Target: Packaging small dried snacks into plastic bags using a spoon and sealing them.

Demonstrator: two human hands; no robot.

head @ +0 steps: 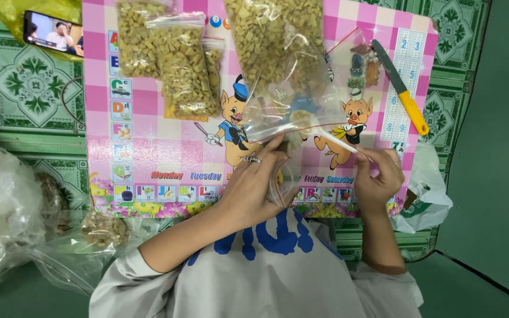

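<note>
At the near edge of the pink checked children's play mat (pixel 148 147), we are closing a clear zip-seal plastic bag filled with small yellowish-tan chopped pieces (pixel 278 53). The bag is lying in the middle of the mat, its filled end toward the far edge and its mouth toward us.

Our left hand (pixel 254 188), wearing a ring, is pinching the bag's mouth at its left end, fingers clenched on the seal strip. Our right hand (pixel 378 176) is pinching the strip's right end, pulling it taut between the two hands.

Judgement: the seal should go best if we are keeping the strip straight and flat, holding the pieces back from the mouth, and pressing along it from one end to the other.

Two smaller sealed clear bags of the same pieces (pixel 178 65) are lying at the mat's far left corner. A knife with a yellow handle (pixel 402 88) is resting by the right edge. A phone with a lit screen (pixel 51 32) is sitting beyond the left corner.
</note>
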